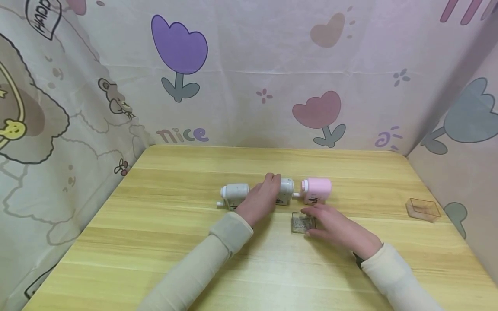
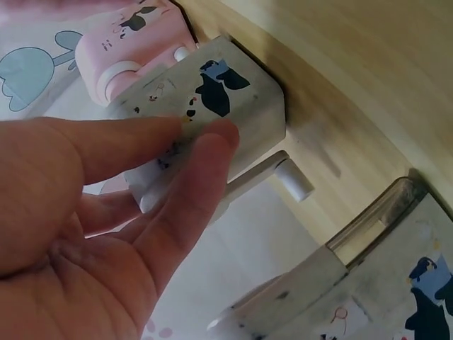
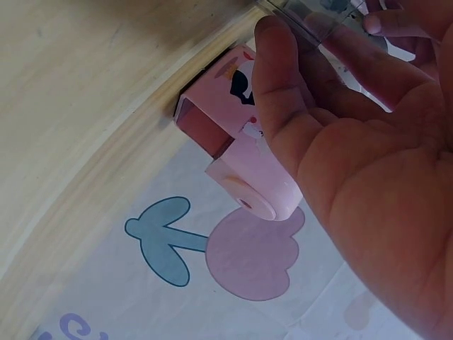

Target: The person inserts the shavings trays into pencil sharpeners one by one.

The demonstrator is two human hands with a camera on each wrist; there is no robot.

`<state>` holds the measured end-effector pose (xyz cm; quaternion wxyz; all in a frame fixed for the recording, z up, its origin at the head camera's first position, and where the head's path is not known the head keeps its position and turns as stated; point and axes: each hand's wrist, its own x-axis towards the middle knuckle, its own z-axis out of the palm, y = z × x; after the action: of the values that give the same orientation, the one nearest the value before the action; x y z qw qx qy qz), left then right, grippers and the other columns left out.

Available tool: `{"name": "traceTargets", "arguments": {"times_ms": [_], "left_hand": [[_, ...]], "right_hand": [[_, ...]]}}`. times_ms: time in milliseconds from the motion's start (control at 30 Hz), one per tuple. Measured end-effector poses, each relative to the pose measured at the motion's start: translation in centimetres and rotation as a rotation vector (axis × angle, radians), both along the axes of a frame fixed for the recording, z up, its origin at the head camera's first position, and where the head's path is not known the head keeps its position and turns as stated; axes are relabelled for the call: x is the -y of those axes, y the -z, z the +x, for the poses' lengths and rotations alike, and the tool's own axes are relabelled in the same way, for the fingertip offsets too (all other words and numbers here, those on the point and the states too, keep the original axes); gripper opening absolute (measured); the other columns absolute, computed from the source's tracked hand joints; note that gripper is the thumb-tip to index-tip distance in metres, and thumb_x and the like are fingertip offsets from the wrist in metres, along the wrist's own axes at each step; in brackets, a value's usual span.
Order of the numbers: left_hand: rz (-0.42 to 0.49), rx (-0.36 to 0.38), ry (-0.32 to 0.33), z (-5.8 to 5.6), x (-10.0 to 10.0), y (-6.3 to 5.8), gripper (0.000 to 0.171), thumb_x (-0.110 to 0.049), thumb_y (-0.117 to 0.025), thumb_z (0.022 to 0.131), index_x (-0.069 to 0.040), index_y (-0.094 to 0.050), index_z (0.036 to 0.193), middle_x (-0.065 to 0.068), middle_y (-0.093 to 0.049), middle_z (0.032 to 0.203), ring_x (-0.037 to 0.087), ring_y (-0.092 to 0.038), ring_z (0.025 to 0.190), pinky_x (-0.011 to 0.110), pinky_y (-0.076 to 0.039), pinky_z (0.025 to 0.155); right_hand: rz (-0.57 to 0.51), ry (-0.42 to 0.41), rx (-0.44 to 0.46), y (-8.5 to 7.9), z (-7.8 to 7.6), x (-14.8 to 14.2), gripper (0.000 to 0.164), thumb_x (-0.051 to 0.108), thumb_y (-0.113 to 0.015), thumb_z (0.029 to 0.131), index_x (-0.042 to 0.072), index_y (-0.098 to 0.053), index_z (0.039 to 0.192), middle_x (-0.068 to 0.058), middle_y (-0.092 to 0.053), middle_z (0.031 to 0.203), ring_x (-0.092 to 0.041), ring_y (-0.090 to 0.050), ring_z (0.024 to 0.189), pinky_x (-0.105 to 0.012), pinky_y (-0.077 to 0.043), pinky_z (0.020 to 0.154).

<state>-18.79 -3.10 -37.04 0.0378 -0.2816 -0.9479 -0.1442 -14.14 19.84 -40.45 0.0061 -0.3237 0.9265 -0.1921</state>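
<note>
My left hand (image 1: 260,198) grips a grey crank pencil sharpener (image 1: 287,190) with a penguin print. In the left wrist view its thumb and fingertips lie against the printed side of that sharpener (image 2: 248,113). My right hand (image 1: 336,224) holds a small clear drawer (image 1: 299,223) by its right end, thumb at the near side and fingers at the far side. Dark bits show inside the drawer. Just behind that hand stands a pink pencil sharpener (image 1: 320,187); the right wrist view shows an open slot in its base.
Left of my left hand stands another grey pencil sharpener (image 1: 236,191), its crank pointing left. A pinkish clear drawer (image 1: 422,210) lies near the table's right edge. Printed cloth (image 1: 241,108) hangs behind and at both sides of the wooden table (image 1: 155,259).
</note>
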Motion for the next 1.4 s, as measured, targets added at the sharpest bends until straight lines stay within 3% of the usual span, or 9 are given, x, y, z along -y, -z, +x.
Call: {"name": "traceTargets", "arguments": {"times_ms": [433, 700, 833, 1100, 1233, 1400], "left_hand": [[-0.006, -0.032, -0.013, 0.2, -0.3, 0.3, 0.037, 0.016, -0.048, 0.081, 0.000, -0.043, 0.115, 0.014, -0.051, 0.097, 0.015, -0.049, 0.061, 0.020, -0.042, 0.048], [0.017, 0.015, -0.030, 0.5, -0.3, 0.1, 0.044, 0.017, -0.049, 0.079, 0.001, -0.042, 0.120, 0.016, -0.052, 0.101, 0.016, -0.051, 0.063, 0.020, -0.044, 0.051], [0.031, 0.026, -0.026, 0.7, -0.1, 0.0, 0.039, 0.015, -0.048, 0.082, 0.000, -0.043, 0.117, 0.014, -0.052, 0.098, 0.017, -0.052, 0.067, 0.021, -0.046, 0.055], [0.063, 0.082, -0.023, 2.4, 0.4, -0.4, 0.028, 0.011, -0.040, 0.090, -0.001, -0.042, 0.115, 0.012, -0.051, 0.096, 0.016, -0.050, 0.067, 0.024, -0.046, 0.055], [0.061, 0.091, -0.013, 3.4, 0.8, -0.6, 0.027, 0.012, -0.041, 0.089, 0.000, -0.043, 0.113, 0.013, -0.051, 0.094, 0.015, -0.049, 0.063, 0.023, -0.044, 0.052], [0.082, 0.082, 0.016, 4.2, 1.6, -0.7, 0.029, 0.013, -0.040, 0.087, -0.001, -0.043, 0.113, 0.013, -0.053, 0.098, 0.015, -0.051, 0.070, 0.022, -0.045, 0.059]], "right_hand": [[-0.014, -0.001, 0.014, 0.0, 0.1, 0.0, 0.053, 0.021, -0.076, 0.079, -0.002, -0.057, 0.123, -0.017, -0.061, 0.118, -0.033, -0.057, 0.109, -0.047, -0.047, 0.093], [-0.017, -0.006, 0.012, 0.0, 0.0, -0.2, 0.054, 0.022, -0.076, 0.078, -0.001, -0.057, 0.123, -0.016, -0.060, 0.119, -0.033, -0.057, 0.109, -0.047, -0.047, 0.093], [-0.020, -0.007, 0.016, 0.0, 0.0, -0.2, 0.054, 0.023, -0.075, 0.079, -0.001, -0.057, 0.124, -0.017, -0.060, 0.120, -0.033, -0.057, 0.109, -0.047, -0.047, 0.094], [-0.022, -0.005, 0.025, 0.0, 0.0, -0.1, 0.055, 0.023, -0.076, 0.078, 0.000, -0.057, 0.124, -0.016, -0.060, 0.119, -0.031, -0.058, 0.108, -0.046, -0.047, 0.093], [-0.027, -0.006, 0.029, 0.0, 0.0, -0.1, 0.055, 0.024, -0.076, 0.078, 0.000, -0.057, 0.124, -0.015, -0.061, 0.118, -0.031, -0.058, 0.108, -0.046, -0.047, 0.093], [-0.027, 0.000, 0.025, 0.0, 0.0, -0.1, 0.055, 0.024, -0.076, 0.079, 0.000, -0.056, 0.124, -0.016, -0.060, 0.118, -0.032, -0.057, 0.108, -0.046, -0.047, 0.093]]}}
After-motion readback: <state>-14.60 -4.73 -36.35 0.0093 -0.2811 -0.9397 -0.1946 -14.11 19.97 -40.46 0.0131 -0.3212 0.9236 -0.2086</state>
